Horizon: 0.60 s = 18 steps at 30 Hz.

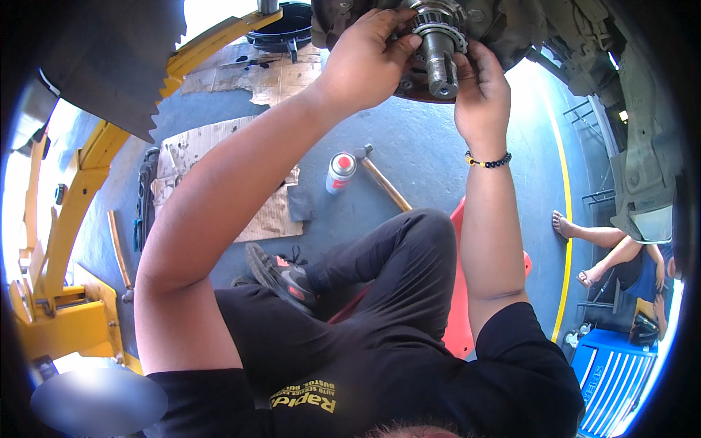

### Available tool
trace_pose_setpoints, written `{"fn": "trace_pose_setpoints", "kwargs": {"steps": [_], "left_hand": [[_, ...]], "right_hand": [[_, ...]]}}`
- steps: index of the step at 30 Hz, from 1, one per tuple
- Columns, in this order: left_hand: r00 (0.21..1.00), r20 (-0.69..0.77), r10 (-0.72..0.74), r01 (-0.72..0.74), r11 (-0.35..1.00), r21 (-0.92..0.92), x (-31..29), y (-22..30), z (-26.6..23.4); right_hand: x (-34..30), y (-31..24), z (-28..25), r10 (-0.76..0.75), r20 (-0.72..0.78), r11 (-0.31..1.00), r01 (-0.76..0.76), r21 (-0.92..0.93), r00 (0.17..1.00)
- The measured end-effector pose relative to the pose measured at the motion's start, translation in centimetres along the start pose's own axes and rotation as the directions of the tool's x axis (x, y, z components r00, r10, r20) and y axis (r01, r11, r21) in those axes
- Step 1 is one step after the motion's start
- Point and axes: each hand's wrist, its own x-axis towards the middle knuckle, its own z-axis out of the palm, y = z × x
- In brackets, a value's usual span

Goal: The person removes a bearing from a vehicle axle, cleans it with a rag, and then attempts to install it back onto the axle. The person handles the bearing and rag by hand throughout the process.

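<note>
A metal axle spindle [439, 69] with a threaded, splined end points down toward me from the vehicle's hub. Around it, close against the roller bearing [437, 17], sits a thin metal ring [458, 36] with a tabbed edge. My left hand [372, 51] grips the ring's left edge, thumb near its rim and fingers curled behind. On the opposite side, my right hand [483, 84], below a beaded bracelet, pinches the ring's lower right edge. The fingers partly hide where each hand meets the ring.
Below on the blue floor stand a spray can [341, 172] and a hammer [383, 179]. Stained cardboard [270, 219] lies left of them. A yellow lift arm [95, 157] rises at left. Another person's legs [610, 248] and a blue tool chest [613, 379] are at right.
</note>
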Motion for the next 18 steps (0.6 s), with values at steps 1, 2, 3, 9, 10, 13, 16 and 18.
{"fn": "trace_pose_setpoints", "kwargs": {"steps": [1, 2, 3, 9, 10, 13, 16, 18], "left_hand": [[0.995, -0.029, 0.094, -0.091, 0.993, 0.072, 0.0, -0.4, 0.0], [0.996, -0.034, 0.084, -0.081, 0.993, 0.083, 0.0, -0.4, 0.2], [0.996, -0.039, 0.075, -0.071, 0.993, 0.094, -0.1, -0.5, 0.4], [0.988, -0.068, 0.135, -0.126, 0.983, 0.131, 0.2, -0.8, 0.6], [0.982, -0.104, 0.155, -0.140, 0.980, 0.140, 0.1, -0.9, 0.7], [0.987, -0.090, 0.132, -0.117, 0.981, 0.152, 0.2, -0.5, 1.0], [0.996, -0.026, 0.082, -0.079, 0.991, 0.111, 0.6, -0.2, 0.5], [0.992, -0.049, 0.116, -0.110, 0.986, 0.125, 0.4, -0.3, 0.3]], "right_hand": [[0.0, 0.0, 0.1, -0.012, -0.005, 1.000, 0.012, 0.022, 1.000], [0.0, 0.0, 0.2, 0.012, -0.015, 1.000, -0.012, -0.010, 1.000], [-0.2, -0.1, 0.3, 0.035, -0.026, 0.999, -0.036, -0.041, 0.999], [0.0, 0.7, 0.1, -0.051, -0.028, 0.995, 0.048, -0.089, 0.998], [0.2, 0.5, 0.0, -0.019, 0.008, 0.999, 0.019, -0.037, 1.000], [-0.1, 1.1, 0.3, -0.009, -0.043, 1.000, 0.009, -0.004, 0.999], [-0.5, 0.9, 0.5, -0.036, -0.077, 0.978, 0.019, -0.206, 0.996], [-0.1, 1.0, 0.1, -0.031, -0.018, 0.988, 0.028, -0.150, 0.999]]}}
